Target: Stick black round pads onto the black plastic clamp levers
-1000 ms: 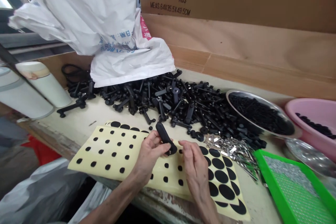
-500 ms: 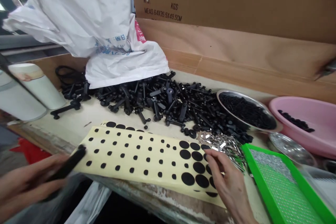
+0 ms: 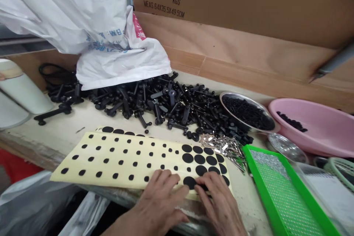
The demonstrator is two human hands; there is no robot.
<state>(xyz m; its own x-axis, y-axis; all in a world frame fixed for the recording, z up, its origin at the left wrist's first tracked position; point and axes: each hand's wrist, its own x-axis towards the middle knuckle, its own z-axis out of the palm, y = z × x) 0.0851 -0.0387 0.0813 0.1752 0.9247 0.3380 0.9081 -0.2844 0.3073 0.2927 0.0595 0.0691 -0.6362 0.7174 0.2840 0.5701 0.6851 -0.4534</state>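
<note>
A cream sheet of black adhesive dots [image 3: 124, 151] lies on the bench, with small dots at its left and larger round ones at its right. My left hand [image 3: 157, 201] rests on the sheet's near edge, fingers spread, holding nothing. Beside it, my right hand [image 3: 217, 202] has its fingertips on the sheet, touching or just by a large black dot [image 3: 189, 182]. A heap of black plastic handled knobs [image 3: 166, 108] lies beyond the sheet, out of reach of both hands.
A steel bowl [image 3: 246, 112] of black parts and a pink basin [image 3: 312, 125] stand at the right. Loose metal clips [image 3: 222, 145] lie by a green tray [image 3: 272, 188]. A white sack [image 3: 118, 68] slumps against a cardboard box [image 3: 235, 7].
My left hand has come in from the left onto the sheet, and the black handle it held is no longer visible. My right hand has moved to the sheet's near edge.
</note>
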